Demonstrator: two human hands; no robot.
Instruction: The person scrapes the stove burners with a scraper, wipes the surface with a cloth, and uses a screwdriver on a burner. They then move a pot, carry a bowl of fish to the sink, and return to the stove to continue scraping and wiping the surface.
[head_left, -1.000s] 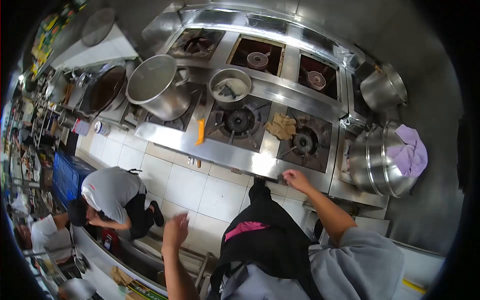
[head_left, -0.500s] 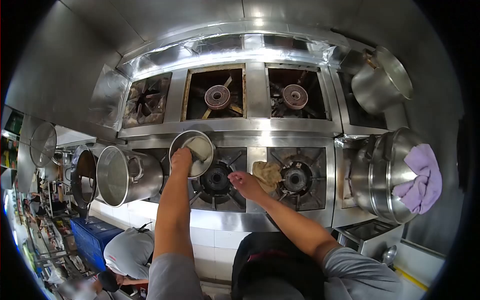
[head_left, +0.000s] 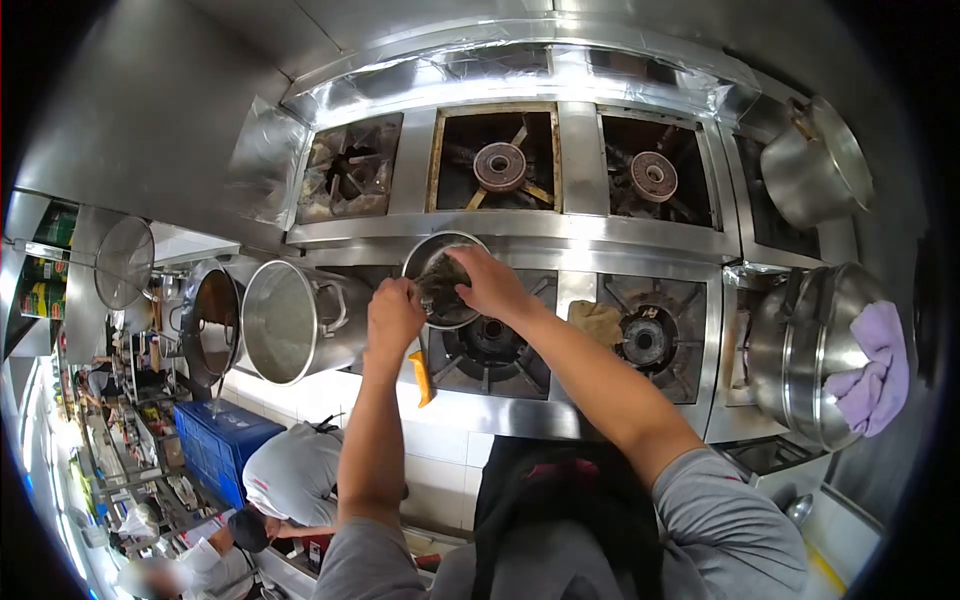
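A small steel pot (head_left: 440,252) stands at the back edge of the middle front burner (head_left: 490,340) of a steel range. My left hand (head_left: 393,316) is closed on the pot's near left rim. My right hand (head_left: 487,283) reaches over the pot and into it from the right, fingers on something dark inside; what it is I cannot tell. A yellow-handled tool (head_left: 421,365) lies on the range's front ledge just below my left hand.
A large stockpot (head_left: 290,320) stands left of the small pot, with a wok (head_left: 208,322) further left. A tan cloth (head_left: 596,322) lies between the front burners. Big steel pots (head_left: 815,350), one with a purple cloth (head_left: 878,368), stand right. A crouching person (head_left: 290,480) is lower left.
My right hand has moved from the burner beside the tan cloth into the small pot. My left hand stays on the pot's rim. The view has shifted a little to the left.
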